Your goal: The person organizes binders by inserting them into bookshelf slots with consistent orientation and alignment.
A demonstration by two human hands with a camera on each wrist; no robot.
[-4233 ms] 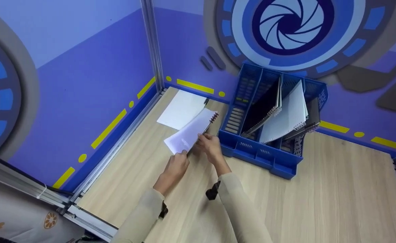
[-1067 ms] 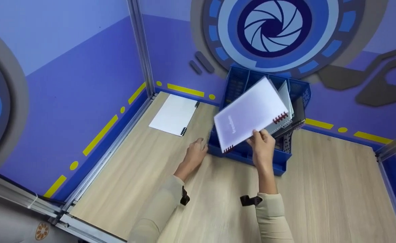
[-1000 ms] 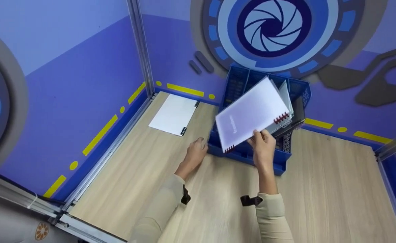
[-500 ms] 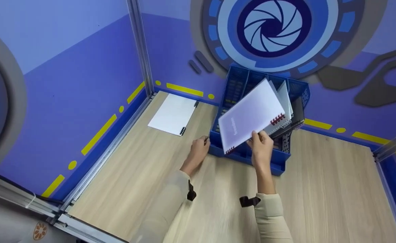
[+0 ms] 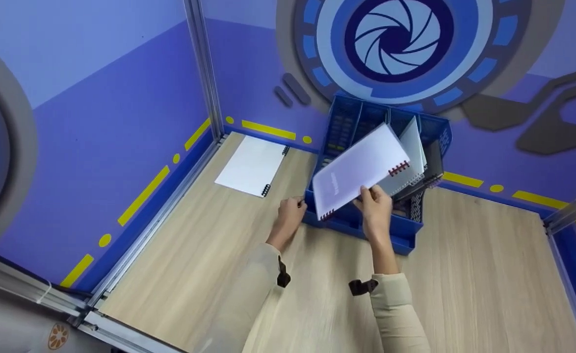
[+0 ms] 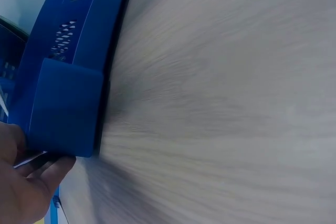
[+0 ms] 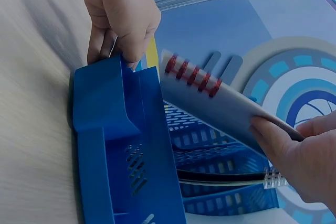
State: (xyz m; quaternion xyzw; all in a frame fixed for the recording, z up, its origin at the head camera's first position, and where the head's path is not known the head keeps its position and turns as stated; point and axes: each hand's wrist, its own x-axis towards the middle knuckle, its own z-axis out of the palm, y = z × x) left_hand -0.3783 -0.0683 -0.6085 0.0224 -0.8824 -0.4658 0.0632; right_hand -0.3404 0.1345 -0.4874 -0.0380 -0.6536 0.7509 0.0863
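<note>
My right hand (image 5: 377, 212) pinches a spiral notebook (image 5: 356, 169) with a pale purple-white cover and red ring binding by its edge. It is held tilted above the blue file rack (image 5: 361, 226), in front of its compartments. Seen from the right wrist, the fingers and thumb grip the notebook (image 7: 215, 106) near its lower edge, red rings facing up. My left hand (image 5: 289, 218) has its fingers curled at the rack's front left corner. In the left wrist view, thumb and fingers of the left hand (image 6: 31, 177) hold that corner of the rack (image 6: 65, 108).
Behind the held notebook, a pale spiral notebook (image 5: 414, 139) and a dark one (image 5: 434, 159) lean in the rack's right compartments. A white notebook (image 5: 252, 165) with black rings lies on the wooden table (image 5: 195, 235) left of the rack. Walls enclose the back and left.
The red-ringed notebook has moved from the table's left, where both hands held it, to above the rack. My left hand let it go and took the rack's corner. Lately the notebook shifted slightly left.
</note>
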